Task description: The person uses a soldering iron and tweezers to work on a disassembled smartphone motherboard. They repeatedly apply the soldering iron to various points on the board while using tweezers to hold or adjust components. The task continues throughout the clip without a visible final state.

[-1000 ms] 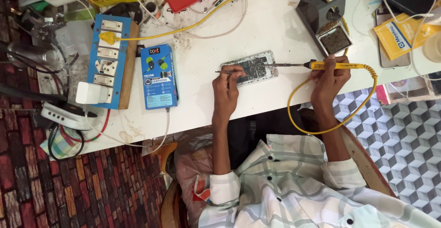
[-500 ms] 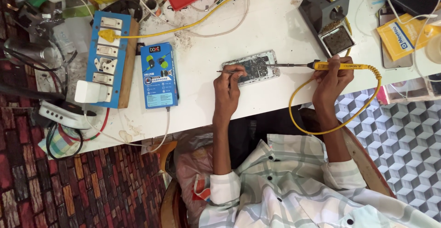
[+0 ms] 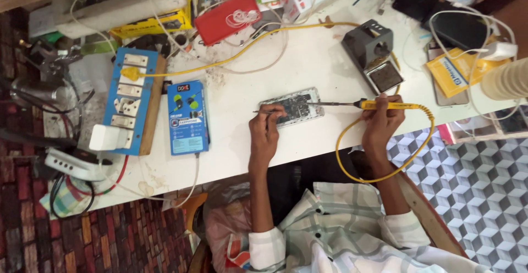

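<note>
An opened phone with its circuit board bare (image 3: 300, 105) lies on the white table (image 3: 319, 58). My left hand (image 3: 265, 133) holds thin tweezers (image 3: 263, 112) whose tips rest on the board's left end. My right hand (image 3: 382, 123) grips a yellow-handled soldering iron (image 3: 379, 105); its metal tip reaches left onto the board. The iron's yellow cord (image 3: 385, 177) loops down off the table edge and back up.
A grey soldering iron stand (image 3: 374, 50) sits behind the phone. A blue power strip board (image 3: 129, 100) and a blue box (image 3: 187, 116) lie at left. A red case (image 3: 228, 17), yellow packet (image 3: 456, 72), cables and chargers crowd the far edge.
The view has shifted slightly; both hands stay on the board, with the iron tip and tweezers in nearly the same place.
</note>
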